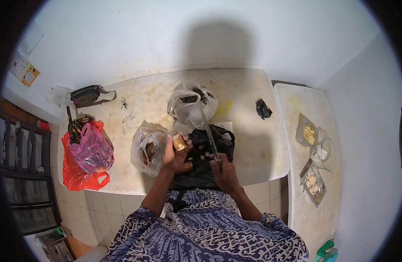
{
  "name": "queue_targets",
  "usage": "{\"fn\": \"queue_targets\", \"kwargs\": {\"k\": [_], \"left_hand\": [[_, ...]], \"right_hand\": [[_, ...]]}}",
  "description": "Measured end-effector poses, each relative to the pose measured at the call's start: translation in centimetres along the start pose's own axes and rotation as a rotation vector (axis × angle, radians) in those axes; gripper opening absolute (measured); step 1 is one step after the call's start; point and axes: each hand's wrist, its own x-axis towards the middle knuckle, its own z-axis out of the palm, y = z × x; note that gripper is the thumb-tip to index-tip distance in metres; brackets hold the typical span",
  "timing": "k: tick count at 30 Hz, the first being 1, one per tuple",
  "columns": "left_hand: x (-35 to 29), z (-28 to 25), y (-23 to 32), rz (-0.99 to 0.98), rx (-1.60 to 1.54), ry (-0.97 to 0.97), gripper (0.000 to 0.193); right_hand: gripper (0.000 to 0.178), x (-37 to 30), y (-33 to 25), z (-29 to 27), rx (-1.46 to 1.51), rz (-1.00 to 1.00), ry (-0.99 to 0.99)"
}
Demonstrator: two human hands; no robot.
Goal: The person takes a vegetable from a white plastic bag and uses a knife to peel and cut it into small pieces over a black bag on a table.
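My left hand (169,153) is closed round a short brown-skinned chunk (179,142) with a pale cut end. It looks like a piece of root, though its exact kind is unclear. My right hand (225,174) grips a long knife (212,142), its blade pointing away from me, just right of the chunk and apart from it. Beneath both hands spreads a black plastic bag (225,150) with several small pale scraps on it. Another brown piece (186,167) shows below my left palm. A clear plastic bag (144,146) holding something brown stands left of my left hand.
Beyond the knife sits a whitish bag (192,107) of dark pieces. Red (73,177) and purple bags (92,150) with dark bananas (78,127) lie left, near a black pouch (86,96). A crumpled black bag (263,109) lies right. The side table (306,98) carries metal trays (313,185) and a glass bowl (328,153).
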Motion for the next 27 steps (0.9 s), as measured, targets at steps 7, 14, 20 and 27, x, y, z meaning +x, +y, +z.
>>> {"fn": "queue_targets", "kwargs": {"k": [7, 14, 20, 27], "left_hand": [[0.5, 3.7, -0.3, 0.195, 0.227, -0.003, 0.060], [0.4, 3.9, 0.1, 0.149, 0.200, -0.180, 0.066], [1.2, 3.9, -0.1, 0.132, 0.096, -0.306, 0.066], [0.9, 3.4, -0.7, 0.015, -0.081, -0.208, 0.064]], "right_hand": [[0.025, 0.1, -0.7, 2.4, 0.101, -0.088, -0.094], [0.023, 1.1, -1.2, 2.4, 0.106, -0.092, -0.159], [0.023, -1.6, 3.7, 2.6, 0.056, -0.256, 0.161], [0.026, 1.3, 0.8, 4.4, -0.047, -0.001, -0.267]]}}
